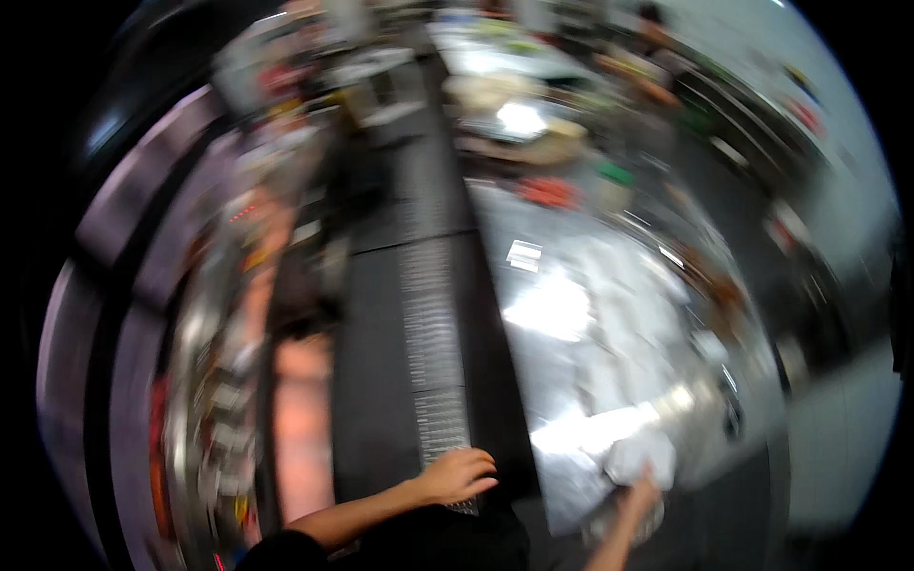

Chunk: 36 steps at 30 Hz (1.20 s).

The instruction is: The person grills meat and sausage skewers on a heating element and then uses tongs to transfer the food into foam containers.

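Observation:
The whole view is blurred by motion. My left hand hangs over the dark floor, near a metal drain grate, with fingers loosely bent and apart and nothing in it. At the near end of a shiny steel table, my right hand grips the edge of a white dish or container. Just below it sits another pale, round item, partly hidden by my right forearm. Rows of white containers cover the middle of the table, too smeared to tell apart.
Farther up the table lie a white card, a red item and a green-topped container. Large round vessels stand beyond. A person is at the upper right. A cluttered counter runs along the left side.

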Each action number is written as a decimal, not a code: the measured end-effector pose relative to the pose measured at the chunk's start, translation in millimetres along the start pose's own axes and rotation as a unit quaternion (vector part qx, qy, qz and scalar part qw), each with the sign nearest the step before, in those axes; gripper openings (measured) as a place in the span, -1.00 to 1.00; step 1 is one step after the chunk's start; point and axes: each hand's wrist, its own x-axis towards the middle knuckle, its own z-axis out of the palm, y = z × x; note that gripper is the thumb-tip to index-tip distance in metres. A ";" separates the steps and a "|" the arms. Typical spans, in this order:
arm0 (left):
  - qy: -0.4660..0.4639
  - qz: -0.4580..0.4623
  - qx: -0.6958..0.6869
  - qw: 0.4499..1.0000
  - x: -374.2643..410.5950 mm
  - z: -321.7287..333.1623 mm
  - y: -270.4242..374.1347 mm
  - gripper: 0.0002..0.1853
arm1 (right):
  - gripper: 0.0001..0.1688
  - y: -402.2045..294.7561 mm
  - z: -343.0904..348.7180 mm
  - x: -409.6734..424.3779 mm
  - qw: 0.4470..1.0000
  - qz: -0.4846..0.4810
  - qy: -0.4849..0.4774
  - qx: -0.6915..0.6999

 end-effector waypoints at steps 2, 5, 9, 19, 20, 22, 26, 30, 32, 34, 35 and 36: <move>-0.021 -0.170 -0.020 0.985 -46.1 -20.8 -14.4 -0.73 | -0.53 -17.9 43.2 -51.2 0.986 -0.023 -0.164 0.007; 0.260 -0.116 -0.116 0.952 -68.4 -69.6 9.5 -0.57 | -0.54 -22.0 134.7 -172.5 0.929 0.014 -0.369 0.036; 0.451 0.074 0.115 0.882 -158.1 -98.7 49.2 -0.59 | -0.54 67.8 210.5 -366.2 0.790 0.286 -0.536 -0.081; 0.689 -0.485 0.061 0.535 -555.3 -101.1 -115.3 -0.67 | -0.65 304.4 470.0 -673.5 0.351 -0.513 -0.764 -0.172; 0.727 -0.464 0.003 0.506 -568.2 -115.4 -120.6 -0.66 | -0.62 330.8 505.1 -698.9 0.344 -0.577 -0.713 -0.201; 0.831 -0.348 -0.110 0.421 -568.8 -170.6 -180.3 -0.58 | -0.36 402.5 586.1 -743.7 0.335 -0.630 -0.661 -0.232; 0.805 -0.505 -0.117 0.287 -611.7 -263.5 -323.7 -0.26 | 0.00 486.2 622.0 -829.5 0.201 -0.676 -0.538 -0.463; 0.801 -0.536 -0.137 0.231 -630.6 -317.9 -383.6 -0.37 | -0.39 531.4 670.5 -831.0 0.161 -0.636 -0.592 -0.468; 0.818 -0.454 -0.267 0.230 -633.9 -330.1 -384.7 -0.46 | -0.52 532.0 686.6 -816.3 0.144 -0.640 -0.635 -0.408; 0.827 -0.435 -0.297 0.197 -623.9 -339.6 -389.3 -0.58 | -0.60 537.9 717.1 -786.8 0.158 -0.625 -0.684 -0.341; 0.823 -0.443 -0.307 0.180 -618.3 -347.0 -385.1 -0.60 | -0.62 539.8 732.9 -778.3 0.203 -0.445 -0.785 -0.380; 0.808 -0.503 -0.241 0.187 -617.8 -336.6 -386.8 -0.61 | -0.65 538.2 734.6 -773.4 0.236 -0.238 -0.850 -0.407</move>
